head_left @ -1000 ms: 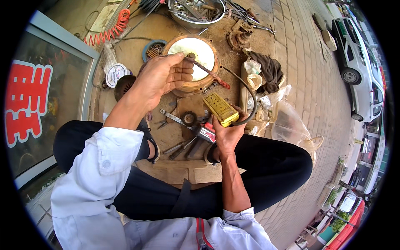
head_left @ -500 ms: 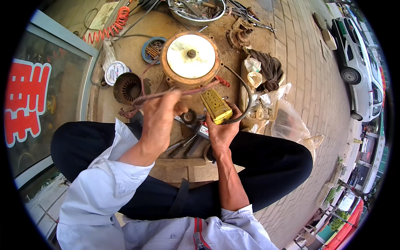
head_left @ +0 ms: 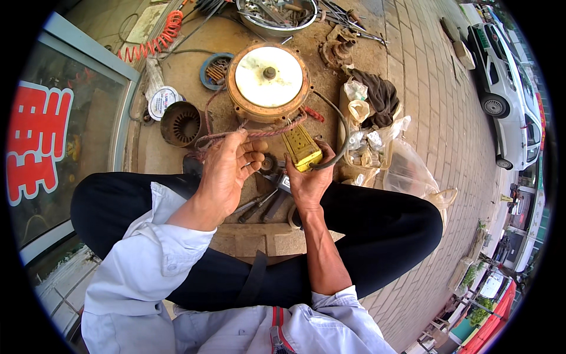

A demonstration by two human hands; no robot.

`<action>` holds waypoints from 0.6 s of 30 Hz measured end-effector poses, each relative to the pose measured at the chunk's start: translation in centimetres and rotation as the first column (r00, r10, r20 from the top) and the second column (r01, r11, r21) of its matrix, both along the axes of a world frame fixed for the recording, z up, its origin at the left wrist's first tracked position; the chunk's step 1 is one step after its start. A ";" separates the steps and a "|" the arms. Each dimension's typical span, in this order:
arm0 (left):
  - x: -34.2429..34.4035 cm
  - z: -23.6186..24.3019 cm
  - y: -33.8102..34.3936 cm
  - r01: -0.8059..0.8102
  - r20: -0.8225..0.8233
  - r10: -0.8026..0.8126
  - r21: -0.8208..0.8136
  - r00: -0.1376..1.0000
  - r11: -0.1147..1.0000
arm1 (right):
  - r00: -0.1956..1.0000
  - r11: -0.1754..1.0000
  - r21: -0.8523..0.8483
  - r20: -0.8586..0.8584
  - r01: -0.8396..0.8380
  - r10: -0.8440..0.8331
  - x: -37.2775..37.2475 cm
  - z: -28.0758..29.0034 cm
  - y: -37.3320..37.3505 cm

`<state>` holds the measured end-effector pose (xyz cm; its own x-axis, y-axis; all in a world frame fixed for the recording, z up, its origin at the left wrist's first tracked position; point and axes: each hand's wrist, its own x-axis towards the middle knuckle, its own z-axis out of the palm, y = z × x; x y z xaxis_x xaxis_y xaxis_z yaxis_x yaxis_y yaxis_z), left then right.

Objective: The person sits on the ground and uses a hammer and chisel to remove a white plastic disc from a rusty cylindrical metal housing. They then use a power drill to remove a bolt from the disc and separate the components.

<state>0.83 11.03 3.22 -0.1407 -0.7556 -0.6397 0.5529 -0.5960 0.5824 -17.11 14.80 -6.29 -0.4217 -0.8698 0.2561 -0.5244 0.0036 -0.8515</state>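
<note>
My right hand (head_left: 308, 184) grips a yellow control box (head_left: 302, 147) with round holes or buttons along its face. A thick black cable (head_left: 346, 127) loops from the box's lower end up toward a round machine (head_left: 270, 82) with a rusty rim, a white disc top and a central stub. Left of the box, my left hand (head_left: 227, 168) has its palm turned inward, fingers loosely curled, with a reddish twisted rope (head_left: 268, 131) at its thumb and forefinger. That rope runs across to the box's upper end. Below the hands lie a small toothed gear (head_left: 269, 163) and dark-handled tools (head_left: 259, 203).
A rusty slotted cylinder (head_left: 181, 125), a white-lidded tub (head_left: 164, 103) and a blue dish of springs (head_left: 217, 71) stand left. A metal basin of parts (head_left: 277, 17) is at the back. Plastic bags and a dark cloth (head_left: 380, 97) fill a box at right. A glass door (head_left: 76, 130) borders the left.
My left hand has turned its palm more into view and its fingers have loosened. The rope has shifted and sags slightly. My right hand with the control box has moved only a little.
</note>
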 end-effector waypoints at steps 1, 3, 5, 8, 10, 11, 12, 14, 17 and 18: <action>0.0 0.0 0.1 0.001 0.003 -0.001 -0.002 1.000 1.000 | 1.000 1.000 -0.010 -0.022 -0.004 0.004 0.0 -0.2 0.0; 0.0 0.0 0.1 0.002 0.009 -0.002 -0.006 1.000 1.000 | 1.000 1.000 -0.015 -0.028 -0.004 0.003 0.1 -0.3 -0.1; 0.1 -0.1 0.1 0.005 0.010 -0.005 -0.010 1.000 1.000 | 1.000 1.000 -0.009 -0.027 -0.001 0.000 0.2 -0.3 -0.1; 0.0 -0.1 0.0 0.012 0.018 -0.011 -0.011 1.000 1.000 | 1.000 1.000 0.005 -0.025 0.003 -0.002 0.1 -0.3 -0.1; 0.0 -0.1 0.1 0.020 0.026 -0.020 -0.013 0.999 1.000 | 1.000 1.000 0.002 -0.030 -0.002 0.002 0.1 -0.6 0.0; -0.1 -0.1 0.1 0.025 0.031 -0.024 -0.015 0.999 1.000 | 1.000 1.000 0.009 -0.031 -0.001 0.001 0.1 -0.6 0.0; -0.2 -0.1 0.1 0.030 0.036 -0.029 -0.016 0.999 0.999 | 1.000 1.000 0.017 -0.031 0.000 0.000 0.1 -0.7 -0.1; -0.2 0.0 0.0 0.033 0.047 -0.033 -0.008 0.998 0.999 | 0.999 1.000 0.030 -0.040 0.005 -0.004 0.1 -0.7 -0.2; -0.1 0.0 0.0 0.044 0.050 -0.043 -0.013 0.998 0.999 | 0.999 0.999 0.046 -0.052 0.016 -0.014 0.2 -0.7 -0.3; -0.1 0.0 -0.1 0.048 0.048 -0.047 -0.018 0.998 0.999 | 0.999 0.998 0.052 -0.049 0.019 -0.016 0.2 -0.8 -0.3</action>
<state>0.72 10.97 3.20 -0.1460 -0.7613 -0.6318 0.4956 -0.6090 0.6192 -16.87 14.54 -7.06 -0.4253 -0.8751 0.2309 -0.5642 0.0569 -0.8237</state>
